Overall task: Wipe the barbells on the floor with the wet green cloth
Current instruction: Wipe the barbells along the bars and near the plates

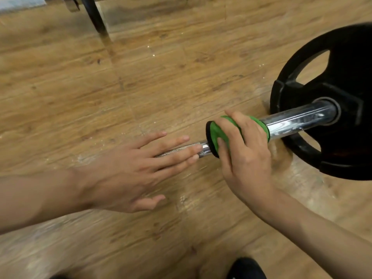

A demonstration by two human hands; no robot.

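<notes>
Wrapping the chrome sleeve of the barbell (298, 119), which lies on the wooden floor (161, 77), the green cloth (216, 133) sits between the thin shaft (181, 149) and the black plate (342, 77). The right hand (245, 156) is clamped around the cloth; the left hand (128, 170) lies flat, fingers straight, on the shaft. The wiping seems under way; next the cloth must slide along the sleeve with a firm grip

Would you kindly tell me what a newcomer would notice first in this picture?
First, the green cloth wrapped round the chrome barbell sleeve at centre right, gripped by the right hand. Right of it stands the large black weight plate. The left hand lies at centre left, fingers straight over the thinner bar.
</notes>
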